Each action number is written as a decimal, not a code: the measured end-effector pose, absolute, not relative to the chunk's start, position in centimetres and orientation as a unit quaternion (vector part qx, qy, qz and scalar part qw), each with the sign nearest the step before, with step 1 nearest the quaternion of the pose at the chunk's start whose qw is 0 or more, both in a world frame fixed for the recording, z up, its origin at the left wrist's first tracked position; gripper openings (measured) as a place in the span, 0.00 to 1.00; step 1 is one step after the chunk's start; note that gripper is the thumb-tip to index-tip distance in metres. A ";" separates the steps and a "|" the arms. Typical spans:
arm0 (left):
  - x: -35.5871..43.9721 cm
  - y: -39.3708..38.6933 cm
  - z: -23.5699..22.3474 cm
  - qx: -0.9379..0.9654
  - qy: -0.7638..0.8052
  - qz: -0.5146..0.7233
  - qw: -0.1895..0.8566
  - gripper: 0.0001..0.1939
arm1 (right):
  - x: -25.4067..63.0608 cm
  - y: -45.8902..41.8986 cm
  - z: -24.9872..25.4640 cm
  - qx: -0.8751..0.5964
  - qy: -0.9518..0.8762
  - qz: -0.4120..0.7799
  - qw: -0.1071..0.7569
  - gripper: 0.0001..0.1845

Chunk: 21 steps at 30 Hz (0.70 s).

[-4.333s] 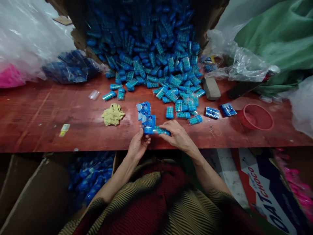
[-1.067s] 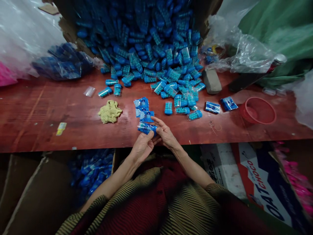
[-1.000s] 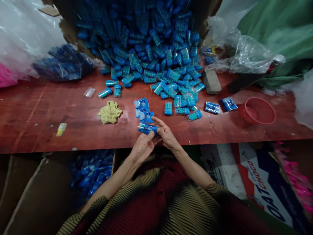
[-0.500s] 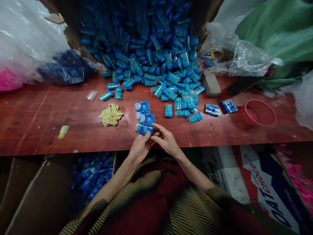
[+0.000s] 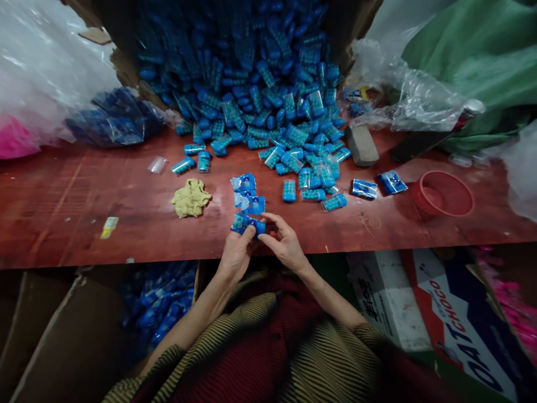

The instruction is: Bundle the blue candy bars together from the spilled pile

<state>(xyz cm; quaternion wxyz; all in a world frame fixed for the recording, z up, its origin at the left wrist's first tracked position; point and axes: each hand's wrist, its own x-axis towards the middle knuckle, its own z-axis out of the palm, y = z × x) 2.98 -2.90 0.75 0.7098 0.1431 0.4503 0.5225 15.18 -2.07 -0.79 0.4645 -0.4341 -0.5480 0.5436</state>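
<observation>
My left hand (image 5: 235, 254) and my right hand (image 5: 285, 243) meet at the near edge of the red table (image 5: 62, 196), both pinching a small blue packet in clear plastic (image 5: 246, 223). Just beyond it lies a short stack of blue printed bags (image 5: 247, 193). A big heap of blue capsule-shaped containers (image 5: 260, 84) spills from a cardboard box onto the table, with loose ones (image 5: 310, 179) close to my right hand.
A yellow cloth (image 5: 191, 197) lies left of the bags. A red plastic basket (image 5: 442, 193) and two blue packets (image 5: 377, 186) sit at right. Below the table, a carton holds blue packets (image 5: 159, 302). Plastic sheeting and green cloth (image 5: 470, 50) fill the back right.
4.3 s ago my right hand was sliding a long blue container toward the bag in my left. Now the container is inside and both hands pinch the short packet close together.
</observation>
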 end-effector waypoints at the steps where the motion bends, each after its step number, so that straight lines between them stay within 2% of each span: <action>1: 3.0 -2.9 0.7 0.147 0.455 0.525 0.704 0.23 | 15.2 -2.1 -0.9 -0.424 -0.532 0.568 0.463 0.24; 8: 2.8 -3.3 0.4 0.169 0.483 0.506 0.694 0.16 | 15.3 -1.9 -0.7 -0.399 -0.480 0.650 0.433 0.26; 16: 1.0 -4.2 0.6 0.176 0.495 0.495 0.692 0.19 | 14.4 -1.8 -1.1 -0.361 -0.503 0.707 0.342 0.30; 18: -1.4 -5.2 0.3 0.187 0.550 0.504 0.639 0.19 | 14.5 -1.3 -1.3 -0.356 -0.561 0.677 0.317 0.27; 21: -6.9 -7.7 -0.5 0.205 0.693 0.513 0.463 0.17 | 14.9 0.3 -1.4 -0.396 -0.658 0.557 0.316 0.18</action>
